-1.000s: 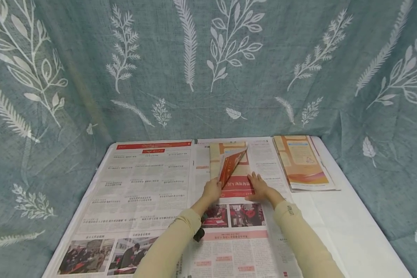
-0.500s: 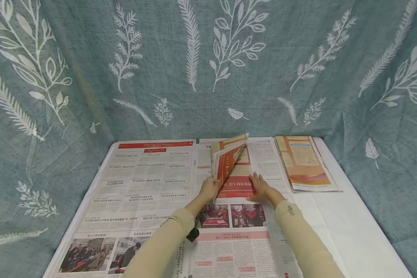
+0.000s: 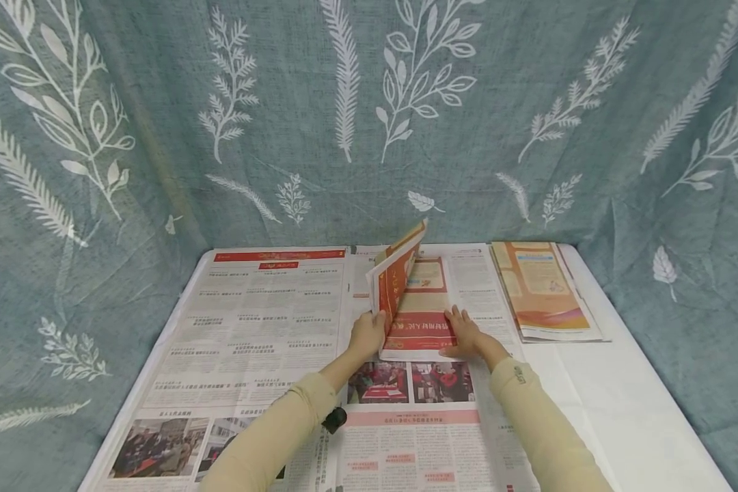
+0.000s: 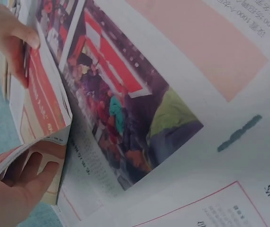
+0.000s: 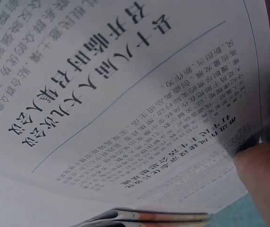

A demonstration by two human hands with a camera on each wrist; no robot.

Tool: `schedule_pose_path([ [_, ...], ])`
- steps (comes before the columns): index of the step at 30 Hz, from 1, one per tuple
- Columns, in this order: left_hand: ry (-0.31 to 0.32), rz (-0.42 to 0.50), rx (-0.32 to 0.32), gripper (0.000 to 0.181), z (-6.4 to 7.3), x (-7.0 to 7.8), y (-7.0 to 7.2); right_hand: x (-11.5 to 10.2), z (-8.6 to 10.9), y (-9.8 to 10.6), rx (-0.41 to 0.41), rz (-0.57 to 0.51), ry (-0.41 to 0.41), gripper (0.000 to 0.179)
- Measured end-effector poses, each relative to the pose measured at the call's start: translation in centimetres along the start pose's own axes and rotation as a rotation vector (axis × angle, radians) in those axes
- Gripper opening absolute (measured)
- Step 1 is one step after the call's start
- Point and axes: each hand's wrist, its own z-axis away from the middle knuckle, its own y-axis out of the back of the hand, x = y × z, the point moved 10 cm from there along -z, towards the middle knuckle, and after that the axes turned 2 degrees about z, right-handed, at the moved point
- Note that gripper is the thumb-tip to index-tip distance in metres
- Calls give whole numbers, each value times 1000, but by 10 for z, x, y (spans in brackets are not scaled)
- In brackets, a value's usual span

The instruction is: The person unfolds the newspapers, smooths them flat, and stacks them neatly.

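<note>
A folded newspaper (image 3: 419,331) with red and orange print lies at the middle of the table, on top of spread newspaper sheets. My left hand (image 3: 367,335) grips its left part, which stands up as a raised flap (image 3: 392,280) leaning to the right. In the left wrist view the fingers of the left hand (image 4: 19,194) are curled against the flap's inner side. My right hand (image 3: 467,333) rests on the right edge of the folded newspaper, its fingers spread. The right wrist view shows part of this hand (image 5: 265,177) beside printed newsprint.
Another stack of folded newspapers (image 3: 544,290) lies at the back right. Large newspaper sheets (image 3: 252,321) cover the left and middle of the white table (image 3: 615,403). A patterned green-grey cloth (image 3: 320,137) hangs behind and at both sides.
My left hand has moved slightly left and lifted the left part of the folded newspaper further, so the flap stands steeper. My right hand has stayed on the right edge.
</note>
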Motion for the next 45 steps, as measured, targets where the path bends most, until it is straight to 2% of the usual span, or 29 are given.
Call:
schedule_pose_path([
  [3, 1, -8, 35, 58, 10, 24, 16, 2, -1, -1, -2, 3, 7, 92],
  [4, 0, 7, 44, 58, 10, 28, 20, 2, -2, -1, -1, 3, 10, 92],
  [9, 27, 39, 105, 31, 18, 51, 45, 5, -4, -1, 8, 7, 21, 92],
  [10, 28, 50, 121, 28, 19, 53, 49, 5, -5, -1, 8, 8, 22, 92],
  [11, 66, 55, 133, 24, 25, 63, 54, 5, -5, -1, 6, 12, 23, 92],
  [13, 64, 77, 173, 24, 27, 66, 61, 5, -5, -2, 1, 14, 23, 92],
  [19, 114, 138, 262, 22, 29, 58, 74, 7, -5, -2, 7, 23, 32, 93],
  [23, 144, 174, 311, 27, 28, 52, 86, 8, -4, -3, -5, 13, 19, 93],
  [31, 167, 236, 460, 26, 30, 44, 126, 7, -3, -2, -30, -25, -20, 94],
  [34, 179, 228, 457, 28, 32, 39, 136, 6, -3, -2, -32, -32, -14, 94],
  [38, 177, 195, 416, 33, 36, 36, 144, 6, -2, -2, -18, -47, 5, 93],
  [45, 141, 32, 364, 21, 43, 31, 157, 6, -2, -3, -13, -67, 11, 94],
])
